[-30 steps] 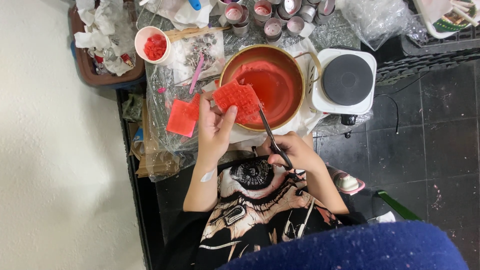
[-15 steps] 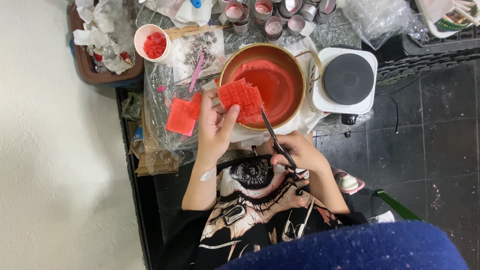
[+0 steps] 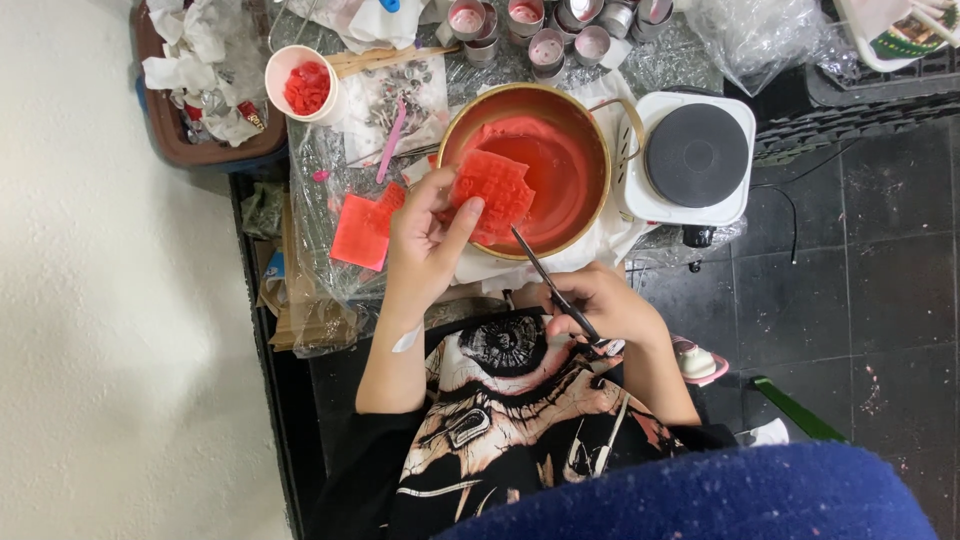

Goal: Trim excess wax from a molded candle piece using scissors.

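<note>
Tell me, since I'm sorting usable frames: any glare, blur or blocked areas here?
Head view: even light, sharp on the left hand and red wax slab; glare on the crinkled plastic sheet; a blurred blue shape blocks the bottom edge.

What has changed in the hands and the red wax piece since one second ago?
Little changed. The left hand keeps holding the red wax sheet over the rim of the brass bowl; the sheet looks slightly turned. The right hand still grips the scissors, their tips pointing at the sheet. Nothing was picked up or released. The flat red square, the cup of red bits and the hotplate stayed put.
</note>
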